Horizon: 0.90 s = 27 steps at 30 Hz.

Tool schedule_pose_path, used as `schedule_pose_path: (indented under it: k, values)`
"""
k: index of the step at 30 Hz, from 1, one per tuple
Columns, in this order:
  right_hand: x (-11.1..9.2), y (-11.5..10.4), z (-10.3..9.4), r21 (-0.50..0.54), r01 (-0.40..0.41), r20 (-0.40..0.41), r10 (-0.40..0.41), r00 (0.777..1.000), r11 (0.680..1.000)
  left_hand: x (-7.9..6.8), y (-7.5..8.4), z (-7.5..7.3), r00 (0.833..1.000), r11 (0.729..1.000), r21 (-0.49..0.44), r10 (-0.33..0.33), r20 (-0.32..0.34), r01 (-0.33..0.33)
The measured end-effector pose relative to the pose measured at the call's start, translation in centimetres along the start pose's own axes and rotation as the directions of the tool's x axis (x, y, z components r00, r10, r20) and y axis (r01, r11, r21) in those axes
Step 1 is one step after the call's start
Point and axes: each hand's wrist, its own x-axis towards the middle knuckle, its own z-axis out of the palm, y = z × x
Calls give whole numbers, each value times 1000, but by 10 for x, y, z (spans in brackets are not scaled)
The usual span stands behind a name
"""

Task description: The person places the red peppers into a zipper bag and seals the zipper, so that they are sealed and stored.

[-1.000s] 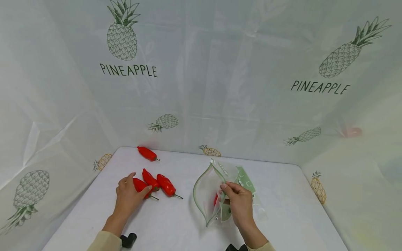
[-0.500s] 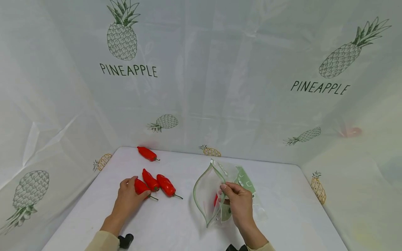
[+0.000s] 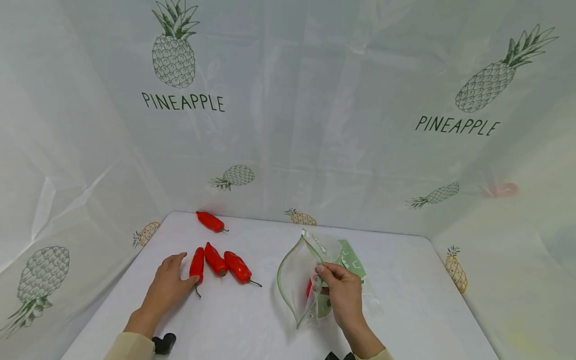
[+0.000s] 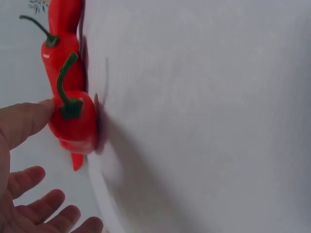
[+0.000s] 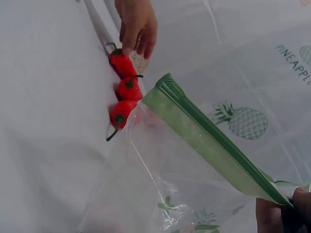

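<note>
In the head view, my left hand (image 3: 166, 285) is beside the leftmost red chili pepper (image 3: 196, 262), its thumb touching the pepper near the stem. The left wrist view shows that pepper (image 4: 75, 121) end-on, with the other fingers apart from it and loosely bent. Two more chili peppers (image 3: 237, 267) lie just to its right. My right hand (image 3: 344, 290) pinches the rim of a clear zip bag (image 3: 294, 272) with green edging. The bag's mouth gapes toward the left, and a bit of red shows inside, partly hidden by the hand.
Another red chili pepper (image 3: 210, 222) lies at the table's back left. The white table (image 3: 405, 290) is enclosed by a translucent sheet (image 3: 351, 125) printed with pineapples. A black wrist mount (image 3: 164, 344) sits by the left sleeve.
The leftmost pepper has turned, its stem now pointing toward the near edge. My left hand has shifted left and its fingers have come off the pepper. The right hand and bag stay nearly still.
</note>
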Motion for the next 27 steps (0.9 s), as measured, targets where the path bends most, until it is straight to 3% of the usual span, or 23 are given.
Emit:
schedule_pose_path:
  k: [9, 17, 27]
  values:
    - [1, 0, -2, -10, 0, -10, -1, 1000, 1000, 11, -3, -7, 999, 992, -117, -38, 32, 41]
    - [2, -2, -3, 9, 8, 2, -8, 1000, 1000, 34, -9, -1, 995, 951, -295, -89, 41, 98]
    - [1, -1, -5, -11, -2, -6, 2, 1000, 1000, 48, -12, -4, 983, 947, -292, -87, 163, 133]
